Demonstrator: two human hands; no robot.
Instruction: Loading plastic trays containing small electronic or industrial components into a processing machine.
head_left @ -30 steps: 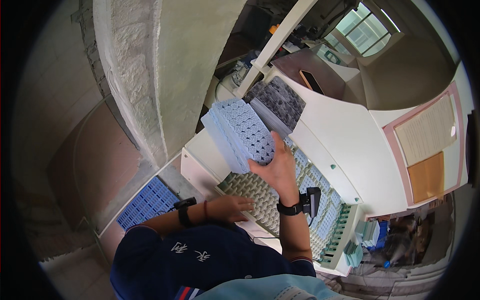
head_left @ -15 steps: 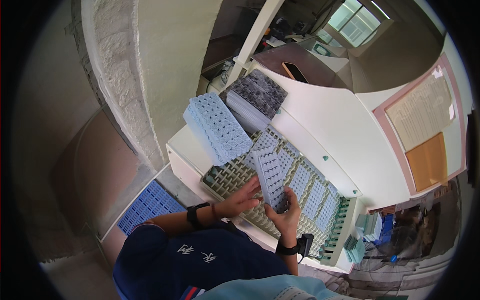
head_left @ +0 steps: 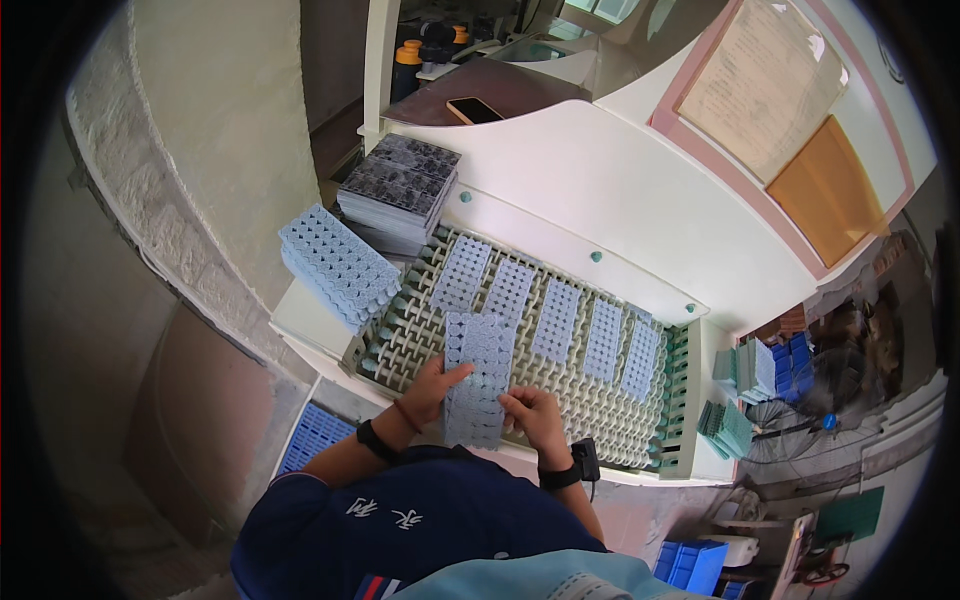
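Observation:
Both hands hold a light-blue perforated panel [head_left: 478,375] with scalloped edges, tilted over the near edge of a cream roller conveyor [head_left: 560,410]. My left hand [head_left: 430,388] closes on its left edge, thumb on the face. My right hand [head_left: 537,415] pinches its lower right edge. Whether it is one panel or a thin stack, I cannot tell. Beyond it, several similar panels [head_left: 556,320] lie in a slanting row on the rollers. To the left stands a stack of light-blue panels [head_left: 340,262], with a stack of dark marbled panels [head_left: 400,178] behind it.
A white machine wall [head_left: 600,180] rises behind the conveyor, with a phone [head_left: 474,110] on the ledge above. Pale green panel stacks [head_left: 745,372] sit at the conveyor's right end, near a fan [head_left: 830,415]. Blue crates [head_left: 692,565] stand on the floor at lower right.
My left hand, earlier open beside the panel, now grips its left edge. The panel has turned its broad face upward and come nearer to me. The view has shifted to the right.

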